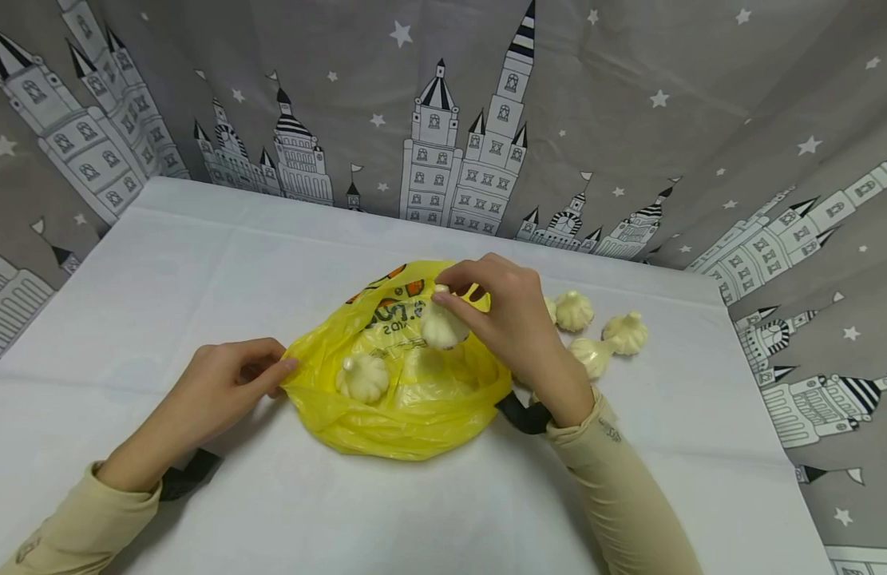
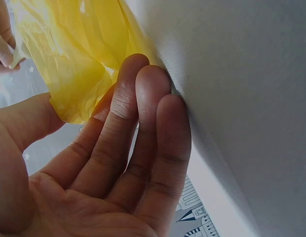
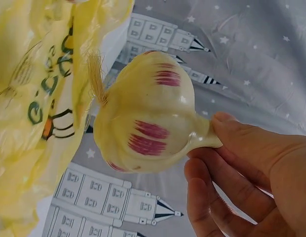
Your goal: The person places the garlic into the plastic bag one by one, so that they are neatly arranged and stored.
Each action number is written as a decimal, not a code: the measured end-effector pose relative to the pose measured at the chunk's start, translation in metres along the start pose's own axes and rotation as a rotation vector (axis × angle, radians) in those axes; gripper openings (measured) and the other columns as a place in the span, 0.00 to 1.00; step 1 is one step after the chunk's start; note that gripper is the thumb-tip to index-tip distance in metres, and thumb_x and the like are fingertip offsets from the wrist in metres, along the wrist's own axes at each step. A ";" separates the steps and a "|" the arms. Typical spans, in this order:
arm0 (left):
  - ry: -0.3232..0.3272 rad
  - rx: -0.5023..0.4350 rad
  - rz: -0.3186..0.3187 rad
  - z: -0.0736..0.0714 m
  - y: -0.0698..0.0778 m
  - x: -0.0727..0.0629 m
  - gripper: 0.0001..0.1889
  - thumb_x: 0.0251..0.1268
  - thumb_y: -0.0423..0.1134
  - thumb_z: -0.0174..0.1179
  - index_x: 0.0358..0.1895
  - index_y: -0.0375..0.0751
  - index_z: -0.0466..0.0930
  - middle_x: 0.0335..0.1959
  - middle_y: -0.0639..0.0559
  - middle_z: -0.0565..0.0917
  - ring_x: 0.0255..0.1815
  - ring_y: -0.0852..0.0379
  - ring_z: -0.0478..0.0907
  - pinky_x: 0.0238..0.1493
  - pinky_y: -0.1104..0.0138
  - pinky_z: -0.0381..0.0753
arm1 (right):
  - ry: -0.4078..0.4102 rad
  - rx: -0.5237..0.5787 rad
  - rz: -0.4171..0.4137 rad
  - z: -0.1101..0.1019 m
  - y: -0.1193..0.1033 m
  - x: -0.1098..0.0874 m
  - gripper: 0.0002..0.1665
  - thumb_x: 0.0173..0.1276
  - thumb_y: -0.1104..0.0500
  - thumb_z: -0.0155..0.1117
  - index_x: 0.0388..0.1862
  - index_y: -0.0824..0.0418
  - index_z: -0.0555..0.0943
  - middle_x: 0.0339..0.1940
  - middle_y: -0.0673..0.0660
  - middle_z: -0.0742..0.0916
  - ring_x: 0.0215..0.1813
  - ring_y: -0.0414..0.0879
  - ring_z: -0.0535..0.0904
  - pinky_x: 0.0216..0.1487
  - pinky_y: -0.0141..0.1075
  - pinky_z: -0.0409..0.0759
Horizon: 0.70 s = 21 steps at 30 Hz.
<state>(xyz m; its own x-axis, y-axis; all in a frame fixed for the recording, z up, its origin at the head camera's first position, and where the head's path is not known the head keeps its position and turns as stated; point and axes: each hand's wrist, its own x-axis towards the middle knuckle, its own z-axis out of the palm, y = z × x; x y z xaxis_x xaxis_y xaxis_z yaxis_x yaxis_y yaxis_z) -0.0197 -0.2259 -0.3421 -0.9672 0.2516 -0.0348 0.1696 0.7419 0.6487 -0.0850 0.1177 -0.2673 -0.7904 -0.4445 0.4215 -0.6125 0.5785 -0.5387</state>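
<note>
A yellow plastic bag (image 1: 407, 435) with dark print lies on the table, its mouth spread wide. My left hand (image 1: 223, 383) pinches the bag's left rim between thumb and index finger; in the left wrist view the other fingers lie beside the yellow plastic (image 2: 84, 64). Over the mouth, my right hand (image 1: 518, 319) holds a garlic bulb (image 1: 443, 326) by its stem. The right wrist view shows this garlic bulb (image 3: 148, 113) with purple streaks and a tuft of roots. Another garlic bulb (image 1: 362, 378) sits inside the bag, at its left.
Several more garlic bulbs (image 1: 625, 334) lie on the white table (image 1: 702, 447) right of the bag, some partly hidden behind my right hand and wrist. A grey curtain (image 1: 601, 104) printed with castles and stars hangs behind the table. Dark straps (image 1: 190, 473) are at both wrists.
</note>
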 end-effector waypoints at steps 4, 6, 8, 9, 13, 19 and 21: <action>0.000 -0.002 0.000 0.000 0.001 -0.001 0.09 0.80 0.45 0.62 0.39 0.47 0.86 0.23 0.61 0.83 0.23 0.64 0.74 0.26 0.68 0.69 | -0.008 0.017 -0.011 0.008 -0.004 0.008 0.08 0.71 0.57 0.75 0.45 0.60 0.91 0.40 0.53 0.92 0.39 0.46 0.84 0.43 0.35 0.84; 0.001 -0.005 0.000 0.000 0.001 -0.001 0.09 0.80 0.44 0.62 0.39 0.47 0.86 0.23 0.61 0.83 0.23 0.64 0.75 0.26 0.68 0.69 | -0.011 0.024 -0.011 0.012 -0.006 0.012 0.08 0.71 0.57 0.75 0.44 0.59 0.91 0.40 0.53 0.92 0.39 0.44 0.84 0.43 0.34 0.84; 0.001 -0.004 0.001 0.000 0.001 -0.001 0.09 0.79 0.44 0.62 0.39 0.47 0.86 0.23 0.61 0.84 0.23 0.64 0.76 0.26 0.68 0.69 | -0.016 0.034 -0.012 0.017 -0.006 0.014 0.08 0.71 0.57 0.75 0.44 0.60 0.91 0.39 0.53 0.92 0.39 0.45 0.84 0.43 0.34 0.84; 0.000 -0.004 0.001 0.000 0.001 -0.001 0.09 0.79 0.44 0.62 0.39 0.47 0.86 0.23 0.61 0.84 0.24 0.64 0.76 0.27 0.69 0.69 | -0.021 0.038 -0.012 0.020 -0.005 0.014 0.08 0.71 0.57 0.75 0.44 0.60 0.90 0.38 0.53 0.92 0.39 0.45 0.84 0.43 0.34 0.84; 0.000 0.001 0.002 0.000 0.000 0.000 0.09 0.79 0.44 0.62 0.39 0.47 0.86 0.23 0.61 0.84 0.24 0.65 0.76 0.28 0.69 0.70 | -0.038 0.045 -0.022 0.028 -0.003 0.015 0.08 0.71 0.57 0.75 0.44 0.60 0.90 0.38 0.54 0.91 0.40 0.45 0.85 0.43 0.36 0.85; 0.010 0.007 0.015 0.000 0.000 0.000 0.08 0.79 0.44 0.63 0.38 0.48 0.86 0.23 0.62 0.83 0.24 0.65 0.75 0.27 0.69 0.69 | -0.026 0.055 -0.044 0.035 -0.002 0.014 0.08 0.72 0.58 0.74 0.44 0.61 0.90 0.38 0.54 0.91 0.40 0.44 0.86 0.43 0.37 0.86; 0.011 0.010 0.015 0.000 -0.001 0.000 0.08 0.79 0.44 0.63 0.38 0.48 0.86 0.22 0.62 0.83 0.23 0.65 0.74 0.27 0.69 0.68 | -0.017 0.051 -0.052 0.037 -0.001 0.015 0.08 0.72 0.58 0.74 0.44 0.61 0.90 0.38 0.54 0.92 0.40 0.44 0.86 0.43 0.35 0.86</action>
<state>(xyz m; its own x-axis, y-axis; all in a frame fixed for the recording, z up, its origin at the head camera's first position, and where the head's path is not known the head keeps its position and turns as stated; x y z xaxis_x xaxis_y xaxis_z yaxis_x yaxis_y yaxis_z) -0.0195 -0.2263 -0.3426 -0.9667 0.2555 -0.0168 0.1855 0.7441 0.6418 -0.0962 0.0856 -0.2876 -0.7574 -0.4845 0.4378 -0.6517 0.5188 -0.5533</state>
